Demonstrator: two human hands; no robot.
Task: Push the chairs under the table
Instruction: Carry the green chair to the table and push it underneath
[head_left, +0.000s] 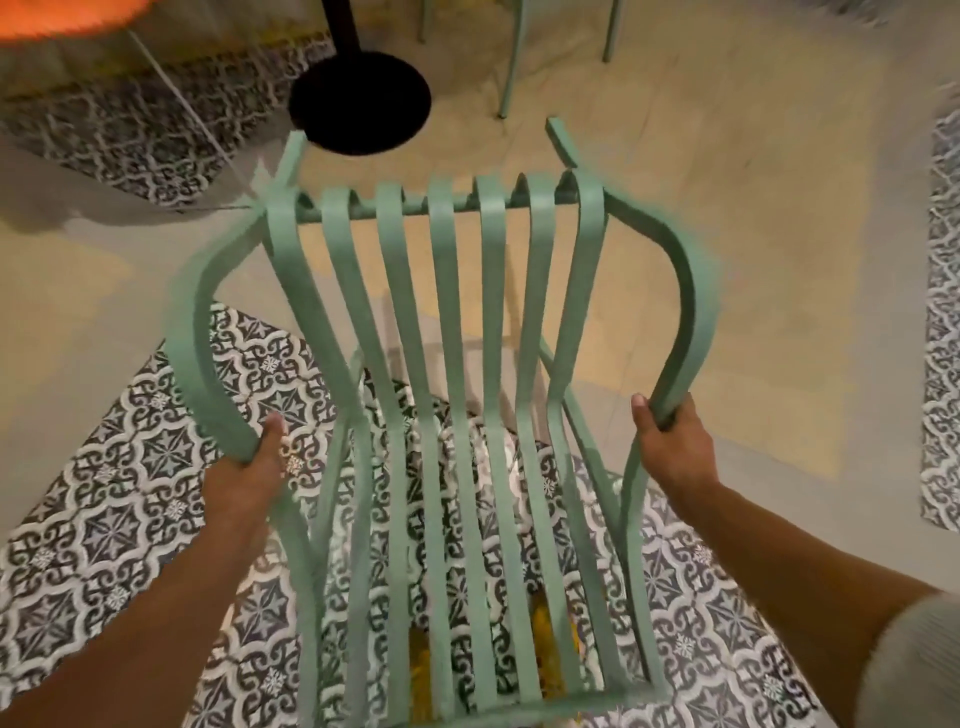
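A mint-green metal chair (457, 364) with long curved slats fills the middle of the view, its seat front pointing away from me. My left hand (254, 478) grips the left armrest near its rear bend. My right hand (670, 447) grips the right armrest at the matching spot. The table shows as an orange top edge (62, 15) at the upper left and a black pedestal base (359, 104) on the floor just beyond the chair's front. The picture is blurred by motion.
The legs of a second green chair (511, 57) stand on the far side of the pedestal. The floor is beige with patches of black-and-white patterned tile (119, 493) under and around the chair. A thin pale line (176, 88) crosses the floor at upper left.
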